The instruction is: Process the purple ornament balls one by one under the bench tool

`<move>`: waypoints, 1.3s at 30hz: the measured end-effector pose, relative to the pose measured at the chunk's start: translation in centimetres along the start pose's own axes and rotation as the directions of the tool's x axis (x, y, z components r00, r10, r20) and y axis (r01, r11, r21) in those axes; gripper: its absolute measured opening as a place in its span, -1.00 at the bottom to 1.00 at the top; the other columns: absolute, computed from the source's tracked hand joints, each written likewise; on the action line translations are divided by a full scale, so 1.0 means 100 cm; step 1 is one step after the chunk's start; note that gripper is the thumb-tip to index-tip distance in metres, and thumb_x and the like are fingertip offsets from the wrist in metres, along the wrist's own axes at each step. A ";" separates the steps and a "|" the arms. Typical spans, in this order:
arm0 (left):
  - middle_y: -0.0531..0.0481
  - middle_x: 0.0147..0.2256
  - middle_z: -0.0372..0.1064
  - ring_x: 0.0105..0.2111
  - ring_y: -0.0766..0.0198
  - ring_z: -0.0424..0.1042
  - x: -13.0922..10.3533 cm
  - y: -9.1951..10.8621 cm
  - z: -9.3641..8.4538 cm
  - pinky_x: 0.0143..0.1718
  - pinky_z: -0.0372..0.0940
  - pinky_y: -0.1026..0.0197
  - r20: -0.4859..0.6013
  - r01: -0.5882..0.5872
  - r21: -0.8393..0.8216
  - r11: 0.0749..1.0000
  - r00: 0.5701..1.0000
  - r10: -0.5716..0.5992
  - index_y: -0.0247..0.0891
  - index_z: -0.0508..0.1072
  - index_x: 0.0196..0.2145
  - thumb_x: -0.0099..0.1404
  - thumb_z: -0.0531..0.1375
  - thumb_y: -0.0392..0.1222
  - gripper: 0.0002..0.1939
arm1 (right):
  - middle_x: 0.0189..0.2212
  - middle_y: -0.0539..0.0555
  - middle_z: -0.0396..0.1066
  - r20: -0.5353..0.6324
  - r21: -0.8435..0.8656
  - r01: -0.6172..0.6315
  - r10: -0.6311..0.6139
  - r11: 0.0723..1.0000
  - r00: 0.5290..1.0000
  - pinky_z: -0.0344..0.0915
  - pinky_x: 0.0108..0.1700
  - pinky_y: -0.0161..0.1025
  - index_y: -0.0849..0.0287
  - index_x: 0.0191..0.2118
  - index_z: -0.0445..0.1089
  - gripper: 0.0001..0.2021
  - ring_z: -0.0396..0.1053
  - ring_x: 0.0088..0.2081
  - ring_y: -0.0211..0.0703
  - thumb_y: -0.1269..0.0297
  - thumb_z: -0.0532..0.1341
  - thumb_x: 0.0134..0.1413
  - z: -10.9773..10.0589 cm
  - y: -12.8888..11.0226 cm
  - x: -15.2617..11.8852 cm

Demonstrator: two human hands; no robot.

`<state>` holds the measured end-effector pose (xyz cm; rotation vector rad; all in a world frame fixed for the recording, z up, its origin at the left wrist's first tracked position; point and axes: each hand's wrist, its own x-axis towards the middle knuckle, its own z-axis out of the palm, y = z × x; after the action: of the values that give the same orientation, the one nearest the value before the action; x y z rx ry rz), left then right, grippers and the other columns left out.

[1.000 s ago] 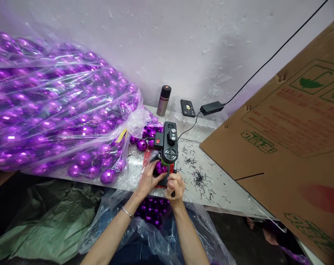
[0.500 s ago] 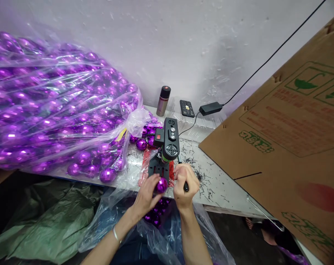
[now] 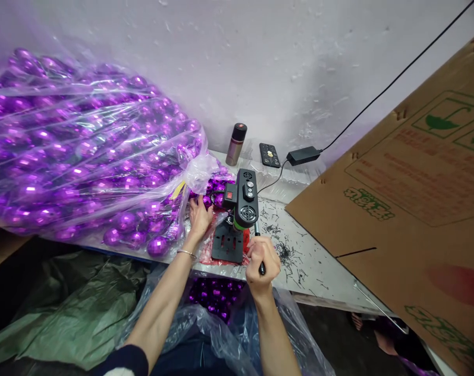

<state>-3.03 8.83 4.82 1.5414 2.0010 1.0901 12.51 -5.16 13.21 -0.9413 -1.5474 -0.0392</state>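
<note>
A black machine (image 3: 247, 196) is standing on the worktop (image 3: 333, 282). Left of the machine, a bulging clear bag (image 3: 84, 151) of shiny purple balls is taking up much of the space, its gathered neck crowding the near side. Behind the machine, a bottle (image 3: 236, 144), a phone (image 3: 269, 155) and a black adapter (image 3: 303, 155) are resting; dark clippings (image 3: 286, 253) are littering its right, where a large carton (image 3: 409, 209) is leaning in.

Loose purple balls (image 3: 218, 199) are lying just left of the machine, its body hiding some of them. More balls (image 3: 215, 295) are showing dimly below its front, in shadow, and the frame is cutting off the carton and bag.

The left hand (image 3: 200, 215) is reaching forward beside the machine's left, fingers partly spread among the loose balls; whether it is holding one cannot be told. The right hand (image 3: 262, 261), fist closed, is gripping the lever (image 3: 257, 230) at the machine's right.
</note>
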 end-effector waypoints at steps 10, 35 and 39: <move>-0.10 -0.09 0.55 -0.09 0.15 0.56 -0.027 -0.004 -0.041 -0.03 0.50 0.10 0.294 0.383 -0.816 0.433 0.920 -0.260 -0.26 0.52 -0.04 0.22 0.36 -0.14 -0.65 | -0.55 -0.04 0.24 0.002 0.025 -0.046 0.045 0.999 0.999 0.19 -0.41 -0.28 0.11 -0.49 0.18 -0.68 0.28 -0.46 -0.29 0.54 0.02 0.31 -0.002 -0.005 0.011; -0.25 -0.01 0.51 0.03 -0.12 0.52 -0.098 -0.011 -0.004 0.07 0.42 -0.13 0.179 -0.376 -0.178 0.909 0.896 0.406 -0.24 0.43 0.08 0.20 0.40 -0.08 -0.47 | -0.55 -0.04 0.21 0.051 0.028 -0.101 0.099 0.995 0.994 0.16 -0.41 -0.27 0.13 -0.49 0.22 -0.67 0.22 -0.48 -0.31 0.47 0.03 0.35 -0.007 -0.009 0.024; -0.21 -0.03 0.51 0.02 -0.10 0.50 -0.096 -0.012 0.004 0.09 0.39 -0.15 0.172 -0.393 -0.183 0.901 0.890 0.423 -0.21 0.44 0.10 0.20 0.41 -0.06 -0.46 | -0.54 -0.02 0.26 0.057 0.019 -0.095 0.093 0.995 0.994 0.19 -0.40 -0.26 0.13 -0.48 0.25 -0.67 0.25 -0.47 -0.28 0.47 0.03 0.35 -0.008 -0.010 0.023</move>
<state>-0.44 -0.12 2.26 1.9628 1.4604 1.1384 12.84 -5.08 15.85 -1.0044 -1.5501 0.0711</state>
